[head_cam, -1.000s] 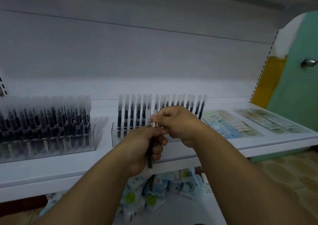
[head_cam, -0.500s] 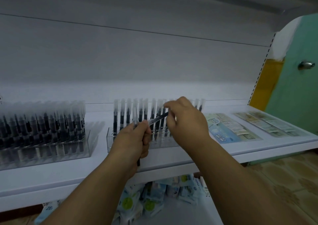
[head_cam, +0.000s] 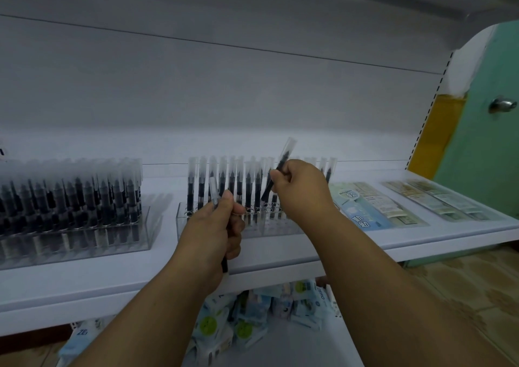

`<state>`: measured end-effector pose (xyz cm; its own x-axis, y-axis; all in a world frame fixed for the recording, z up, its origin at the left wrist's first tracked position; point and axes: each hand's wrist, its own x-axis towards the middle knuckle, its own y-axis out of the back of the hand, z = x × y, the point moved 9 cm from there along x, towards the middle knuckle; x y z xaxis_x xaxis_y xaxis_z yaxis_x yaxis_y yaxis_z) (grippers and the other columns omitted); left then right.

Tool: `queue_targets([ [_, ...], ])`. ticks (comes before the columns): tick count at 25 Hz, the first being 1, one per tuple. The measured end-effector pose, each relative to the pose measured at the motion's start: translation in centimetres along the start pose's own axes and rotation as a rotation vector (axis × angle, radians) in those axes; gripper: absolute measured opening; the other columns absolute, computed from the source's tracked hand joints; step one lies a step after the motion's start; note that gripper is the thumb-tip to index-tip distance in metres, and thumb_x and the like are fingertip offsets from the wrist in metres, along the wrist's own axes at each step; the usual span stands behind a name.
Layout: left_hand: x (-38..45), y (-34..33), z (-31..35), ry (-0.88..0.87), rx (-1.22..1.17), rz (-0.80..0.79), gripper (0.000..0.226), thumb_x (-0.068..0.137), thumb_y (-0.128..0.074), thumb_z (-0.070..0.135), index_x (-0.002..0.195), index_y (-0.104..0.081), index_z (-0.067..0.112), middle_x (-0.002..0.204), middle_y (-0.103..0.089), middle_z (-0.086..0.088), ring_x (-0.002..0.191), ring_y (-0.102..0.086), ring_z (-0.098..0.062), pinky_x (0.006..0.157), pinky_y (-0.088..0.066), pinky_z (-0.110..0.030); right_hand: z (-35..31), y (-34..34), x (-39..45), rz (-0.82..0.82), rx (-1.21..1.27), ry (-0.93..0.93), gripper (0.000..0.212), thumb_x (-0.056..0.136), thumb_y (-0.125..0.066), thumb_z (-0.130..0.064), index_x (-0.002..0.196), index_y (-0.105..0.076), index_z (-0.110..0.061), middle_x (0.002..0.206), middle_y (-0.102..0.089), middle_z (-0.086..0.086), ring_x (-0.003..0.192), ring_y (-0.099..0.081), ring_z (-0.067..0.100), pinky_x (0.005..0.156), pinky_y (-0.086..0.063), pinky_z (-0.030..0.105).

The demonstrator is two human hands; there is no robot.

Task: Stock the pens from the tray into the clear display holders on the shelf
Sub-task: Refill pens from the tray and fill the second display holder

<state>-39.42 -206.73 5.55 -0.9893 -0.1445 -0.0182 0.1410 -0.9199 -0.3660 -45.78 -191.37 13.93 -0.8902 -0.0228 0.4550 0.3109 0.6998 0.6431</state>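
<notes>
A: Holding pens, both hands; right hand (head_cam: 302,182) pinches one pen (head_cam: 278,170) between thumb and fingers, tilted, frosted cap up and to the right, dark tip down over the middle holder (head_cam: 238,220).

B: Left hand?

A: left hand (head_cam: 217,223) is curled round a bundle of pens (head_cam: 214,195); one clear cap sticks up above the thumb, a dark end pokes out under the fist; exact count, cannot tell.

B: Where is the holder?

A: on the white shelf (head_cam: 280,260), just beyond both hands; clear acrylic, partly filled, pens upright in rows, caps up; open sockets show in the front row near the held pen's tip; pen looks apart from the sockets, contact unclear.

B: Other holders?

A: full holder (head_cam: 78,234) at left, same shelf, packed with dark pens; well apart from the middle one.

B: Any readable text?

A: little; blue packet (head_cam: 365,206) lying flat right of the middle holder has print, too blurred to read; flat packs (head_cam: 438,201) further right, unreadable; pouches (head_cam: 252,319) on the lower shelf, one shows "ZERO", one at far left shows "ZE", rest cut off.

B: Tray?

A: not in view.

B: Background?

A: green door (head_cam: 488,130) with metal knob (head_cam: 502,104) at right.
</notes>
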Motion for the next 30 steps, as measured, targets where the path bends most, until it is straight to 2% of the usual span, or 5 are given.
queue_targets([
  [12, -0.1, 0.1, -0.4, 0.047, 0.006, -0.008, 0.037, 0.101, -0.045, 0.04, 0.086, -0.057, 0.008, 0.053, -0.049, -0.001, 0.039, -0.028, -0.012, 0.041, -0.023, -0.023, 0.7, -2.1, 0.8, -0.193, -0.207, 0.037, 0.046, 0.095, -0.06, -0.029, 0.058, -0.038, -0.012, 0.053, -0.039, 0.003, 0.048, -0.038, 0.017, 0.052, -0.032, 0.025],
  [18, -0.2, 0.1, -1.2, 0.076, 0.023, -0.016, 0.03, 0.101, -0.048, 0.033, 0.087, -0.058, 0.008, 0.055, -0.049, -0.003, 0.041, -0.027, -0.013, 0.041, -0.023, -0.022, 1.0, -3.4, 0.3, -0.293, -0.379, 0.023, 0.047, 0.093, -0.061, -0.038, 0.059, -0.046, -0.01, 0.052, -0.043, 0.004, 0.048, -0.043, 0.019, 0.053, -0.038, 0.026],
  [23, 0.0, -1.5, -1.1, 0.119, 0.125, -0.097, 0.011, 0.095, -0.053, 0.013, 0.087, -0.059, 0.01, 0.059, -0.05, -0.007, 0.042, -0.03, -0.014, 0.043, -0.023, -0.024, -1.3, -1.2, -2.5, -0.276, 0.202, -0.063, 0.038, 0.09, -0.062, -0.048, 0.076, -0.064, -0.012, 0.075, -0.065, -0.001, 0.07, -0.064, 0.013, 0.062, -0.052, 0.028],
  [26, 0.0, -3.8, -0.9, 0.118, 0.23, -0.188, 0.013, 0.096, -0.054, 0.016, 0.086, -0.061, 0.011, 0.06, -0.052, -0.005, 0.044, -0.033, -0.013, 0.045, -0.026, -0.026, -3.4, -1.3, -4.4, -0.422, 0.502, -0.041, 0.019, 0.092, -0.066, -0.027, 0.082, -0.07, -0.011, 0.058, -0.062, -0.01, 0.047, -0.053, 0.001, 0.046, -0.043, 0.017],
  [30, 0.1, -3.4, -1.1, 0.096, 0.313, -0.146, 0.017, 0.097, -0.056, 0.018, 0.083, -0.058, 0.007, 0.064, -0.053, -0.007, 0.044, -0.037, -0.014, 0.047, -0.031, -0.027, 0.3, 3.6, -1.5, 0.002, 0.478, -0.158, 0.023, 0.096, -0.059, -0.026, 0.082, -0.068, -0.01, 0.055, -0.052, 0.0, 0.041, -0.038, 0.01, 0.041, -0.034, 0.023],
])
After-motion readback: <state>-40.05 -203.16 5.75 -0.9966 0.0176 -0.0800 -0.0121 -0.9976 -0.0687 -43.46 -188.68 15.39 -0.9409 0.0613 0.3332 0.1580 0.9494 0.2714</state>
